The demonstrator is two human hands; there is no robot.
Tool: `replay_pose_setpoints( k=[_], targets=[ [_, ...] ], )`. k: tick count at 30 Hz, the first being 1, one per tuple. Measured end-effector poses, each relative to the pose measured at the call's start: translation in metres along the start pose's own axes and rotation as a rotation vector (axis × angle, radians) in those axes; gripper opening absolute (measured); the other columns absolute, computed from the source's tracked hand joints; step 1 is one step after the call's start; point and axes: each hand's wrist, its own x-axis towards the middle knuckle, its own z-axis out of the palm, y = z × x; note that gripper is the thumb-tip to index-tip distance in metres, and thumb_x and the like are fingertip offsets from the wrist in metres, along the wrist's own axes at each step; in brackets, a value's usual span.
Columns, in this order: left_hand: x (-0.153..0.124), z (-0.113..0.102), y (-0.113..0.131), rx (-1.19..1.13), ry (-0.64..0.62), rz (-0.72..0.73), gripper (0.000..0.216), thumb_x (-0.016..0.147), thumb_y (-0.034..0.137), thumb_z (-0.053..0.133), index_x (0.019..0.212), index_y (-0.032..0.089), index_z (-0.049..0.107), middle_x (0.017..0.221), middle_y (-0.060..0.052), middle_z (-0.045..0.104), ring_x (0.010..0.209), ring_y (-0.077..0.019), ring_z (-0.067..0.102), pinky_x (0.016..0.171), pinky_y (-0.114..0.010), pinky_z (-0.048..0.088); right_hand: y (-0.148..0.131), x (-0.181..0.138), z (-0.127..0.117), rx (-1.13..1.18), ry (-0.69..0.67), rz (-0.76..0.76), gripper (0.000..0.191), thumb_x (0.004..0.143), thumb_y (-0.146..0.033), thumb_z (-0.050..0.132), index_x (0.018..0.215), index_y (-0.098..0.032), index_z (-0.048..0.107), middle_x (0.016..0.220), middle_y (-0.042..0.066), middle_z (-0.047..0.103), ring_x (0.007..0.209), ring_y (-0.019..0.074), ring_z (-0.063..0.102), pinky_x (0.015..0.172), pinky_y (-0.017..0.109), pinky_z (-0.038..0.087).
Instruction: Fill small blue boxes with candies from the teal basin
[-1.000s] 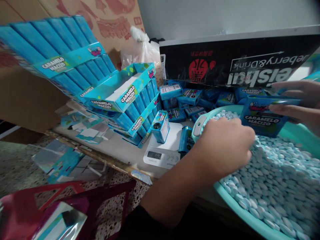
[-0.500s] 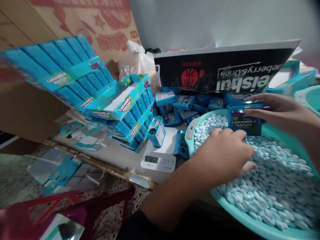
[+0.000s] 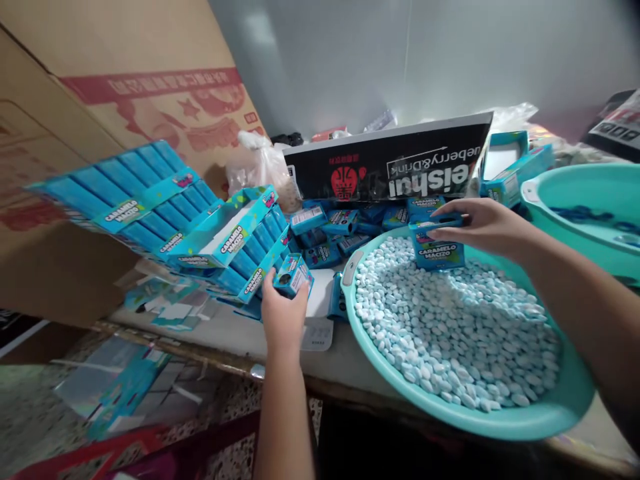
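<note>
- The left hand (image 3: 283, 310) is closed around a small blue box (image 3: 294, 275), with the thumb on one side and the fingers on the other.
- That box is held just above a white scale (image 3: 320, 331) on the table (image 3: 240, 330); whether it touches the scale cannot be told, as the hand hides the gap.
- The right hand (image 3: 477, 223) is clasped over the top of a CARAMELO MACIZO box (image 3: 438, 248), fingers curled along its upper edge.
- This box is kept upright at the far side of a teal basin (image 3: 450, 419), its base at or in the pale blue candies (image 3: 450, 327) that fill the basin.
- A heap of loose blue boxes (image 3: 345, 223) is seen behind the scale, in front of a black carton (image 3: 390, 163) lying on its side.
- Blue display trays (image 3: 150, 200) are stacked at a tilt to the left, against a large cardboard box (image 3: 100, 100).
- A second teal basin (image 3: 575, 183) stands at the far right.
</note>
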Motion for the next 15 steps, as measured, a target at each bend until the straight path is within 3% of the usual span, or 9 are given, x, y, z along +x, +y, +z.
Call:
replay_pose_setpoints(
  k=[3,5,6,8,10,12,15],
  targets=[
    [-0.002,-0.004,0.004,-0.004,0.158,0.127,0.047,0.073,0.042,0.078,0.111,0.016,0.071,0.109,-0.014,0.073,0.107,-0.0357,0.067,0.095,-0.050,0.053,0.002,0.000,0.002,0.052,-0.037,-0.011,0.059,0.067,-0.062,0.079,0.107,-0.020,0.072,0.070,0.002,0.062,0.064,0.0156,0.052,0.056,0.029,0.038],
    [-0.003,-0.014,0.018,-0.030,0.289,0.418,0.045,0.076,0.038,0.077,0.116,0.016,0.071,0.108,-0.013,0.073,0.103,-0.0318,0.068,0.095,-0.046,0.052,0.002,0.001,0.002,0.048,-0.030,-0.020,0.056,0.068,-0.061,0.078,0.105,-0.020,0.072,0.067,0.001,0.058,0.063,0.0155,0.050,0.054,0.030,0.036],
    [-0.003,-0.019,0.028,-0.024,0.293,0.615,0.047,0.078,0.035,0.076,0.121,0.017,0.069,0.111,-0.013,0.072,0.104,-0.0302,0.067,0.096,-0.045,0.051,0.002,0.001,0.002,0.041,-0.029,-0.025,0.054,0.069,-0.060,0.078,0.104,-0.020,0.072,0.067,0.000,0.057,0.063,0.0154,0.049,0.054,0.030,0.035],
    [-0.003,-0.028,0.053,0.072,0.144,1.020,0.051,0.081,0.028,0.073,0.131,0.020,0.064,0.117,-0.012,0.070,0.106,-0.0288,0.064,0.096,-0.044,0.049,0.002,0.002,0.002,0.025,-0.016,-0.040,0.051,0.070,-0.058,0.078,0.103,-0.020,0.072,0.068,0.000,0.056,0.063,0.0150,0.047,0.054,0.030,0.034],
    [-0.003,-0.032,0.078,0.238,-0.034,1.310,0.052,0.083,0.020,0.069,0.135,0.024,0.062,0.121,-0.009,0.070,0.107,-0.0287,0.061,0.090,-0.043,0.048,0.002,0.003,0.002,0.023,0.007,-0.053,0.051,0.070,-0.058,0.078,0.102,-0.019,0.073,0.073,0.001,0.058,0.066,0.0149,0.048,0.057,0.031,0.036],
    [-0.005,-0.031,0.097,0.330,-0.054,1.467,0.050,0.085,0.014,0.066,0.133,0.026,0.063,0.120,-0.006,0.072,0.104,-0.0282,0.059,0.086,-0.043,0.046,0.004,0.004,0.002,0.025,0.015,-0.060,0.050,0.070,-0.058,0.078,0.101,-0.019,0.073,0.078,0.002,0.060,0.068,0.0153,0.049,0.059,0.032,0.038],
    [-0.009,-0.025,0.111,0.326,0.010,1.580,0.044,0.087,0.012,0.064,0.128,0.027,0.066,0.118,-0.004,0.073,0.102,-0.0264,0.058,0.085,-0.043,0.044,0.007,0.005,0.002,0.041,0.004,-0.079,0.049,0.071,-0.058,0.078,0.099,-0.019,0.072,0.081,0.003,0.063,0.071,0.0165,0.052,0.060,0.032,0.039]
  ],
)
